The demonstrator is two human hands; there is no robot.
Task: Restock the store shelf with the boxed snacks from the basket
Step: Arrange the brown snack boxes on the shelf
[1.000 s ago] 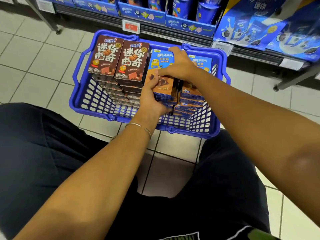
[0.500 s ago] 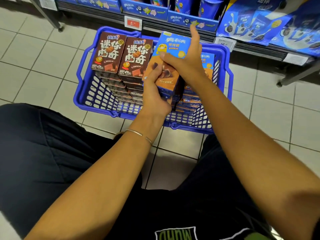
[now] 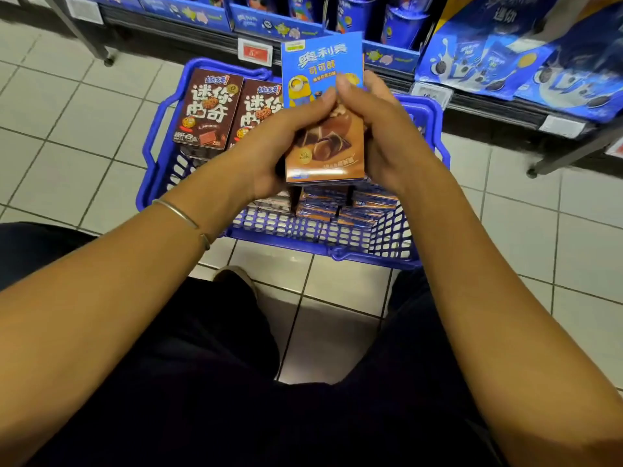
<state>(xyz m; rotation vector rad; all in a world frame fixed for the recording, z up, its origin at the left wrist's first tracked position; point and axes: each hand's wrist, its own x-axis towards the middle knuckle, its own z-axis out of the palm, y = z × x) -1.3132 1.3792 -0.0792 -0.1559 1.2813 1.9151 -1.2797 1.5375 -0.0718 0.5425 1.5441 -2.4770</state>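
Head view
Held box: a blue-and-orange cardboard snack box (image 3: 325, 150) with a yellow cartoon figure on its front stands upright in the air above the basket, front face toward the camera. Its top edge overlaps the shelf front in the picture; whether they touch cannot be told.
Left hand: the left hand (image 3: 279, 146) grips the box along its left edge, thumb laid across the front and fingers curled behind.
Right hand: the right hand (image 3: 384, 129) grips the right edge, thumb tip on the front just beside the left thumb, fingers wrapped round the side.
Wrist: a thin silver metal bangle (image 3: 182, 217) sits on the left wrist.
Basket: a blue plastic lattice basket (image 3: 303, 243) stands on the pale tiled floor (image 3: 67, 112), close against the shelf.
Basket, left part: two brown cardboard snack boxes (image 3: 209, 111) stand upright side by side on more boxes stacked beneath them.
Basket, right part: flat stacks of blue-and-orange boxes (image 3: 323, 202) lie directly under the held box.
Shelf: the low store shelf (image 3: 168, 30) carries blue trays and tubs, and a red-and-white price tag (image 3: 259, 52) hangs on its edge.
Shelf, right: large blue cookie bags (image 3: 505, 52) lean there.
Person: dark trousers (image 3: 202, 382) fill the foreground, one shoe (image 3: 232, 276) just behind the basket.
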